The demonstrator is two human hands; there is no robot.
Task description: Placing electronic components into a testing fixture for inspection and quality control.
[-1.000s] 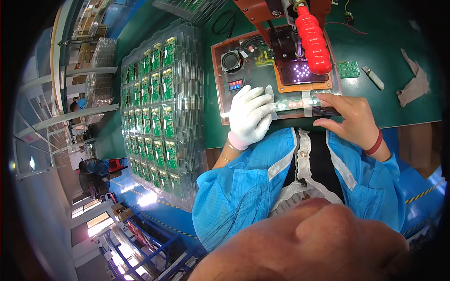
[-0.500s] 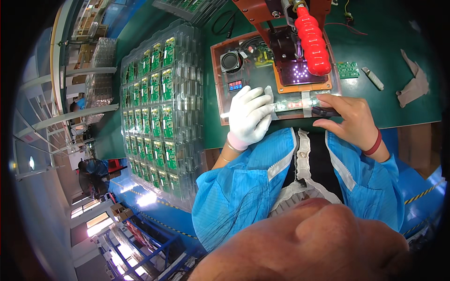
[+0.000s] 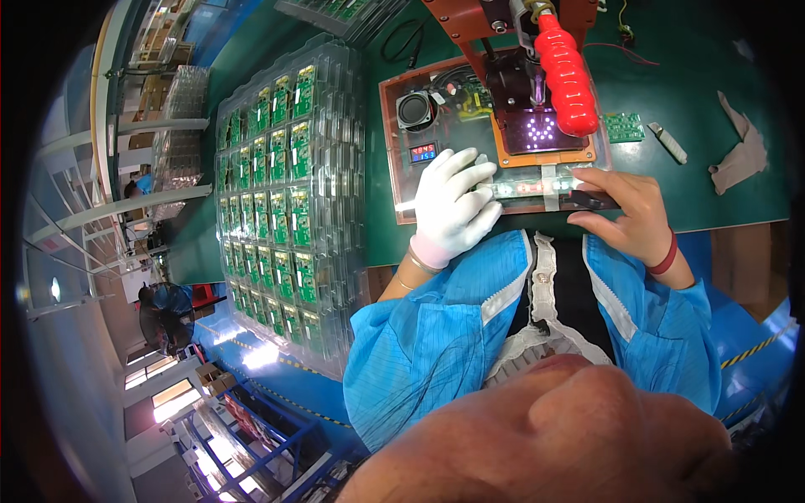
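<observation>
My left hand point(image 3: 455, 204), in a white glove, lies with its fingers stretched over the front left part of a clear-topped test fixture point(image 3: 400, 180). Its fingertips meet the left end of a clear strip with small red lights point(image 3: 532, 188). My right hand point(image 3: 631, 205) is bare, its fingertips at the strip's right end and its thumb well apart. A small black object point(image 3: 594, 199) shows in the gap between that thumb and the fingers; whether it is gripped is unclear. Behind the strip, a dark panel point(image 3: 541, 132) with lit white dots sits on an orange block point(image 3: 549, 159).
A red ribbed handle point(image 3: 568, 80) hangs over the fixture. Stacked clear trays point(image 3: 331, 180) of green circuit boards stand left. The fixture holds a round speaker point(image 3: 415, 111) and a small digital meter point(image 3: 424, 152). Right lie a green board point(image 3: 624, 127), a white tube point(image 3: 668, 143) and a cloth point(image 3: 740, 151).
My left hand has slid slightly right along the strip. My right thumb has shifted a little to the right. The meter's reading and the panel's pattern of lit dots have changed.
</observation>
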